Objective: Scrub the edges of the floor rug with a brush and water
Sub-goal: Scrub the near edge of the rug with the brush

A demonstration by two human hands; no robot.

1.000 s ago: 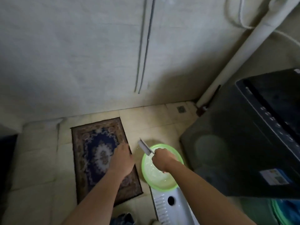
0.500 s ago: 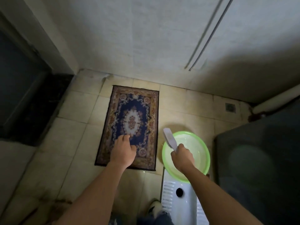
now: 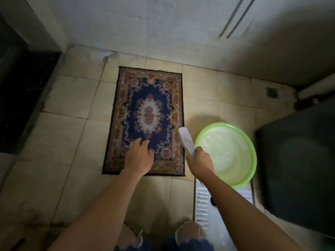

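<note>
A: The brush (image 3: 185, 140) has come away from the green basin (image 3: 253, 156), toward the rug (image 3: 148, 105).
B: Where is it now?
A: At the rug's right edge. The right hand (image 3: 199, 162) grips its handle; the left hand (image 3: 139, 158) rests on the rug, fingers relaxed.

Beige floor tiles (image 3: 72, 134) fill the middle of the frame below a pale wall (image 3: 145, 24) with two thin cables (image 3: 237, 17) at upper right, a dark threshold (image 3: 23, 98) at left, a floor drain (image 3: 272, 92) and a white pipe (image 3: 317, 87) at right above a black appliance (image 3: 299, 160), and a white squat pan (image 3: 203, 205) at lower right.
</note>
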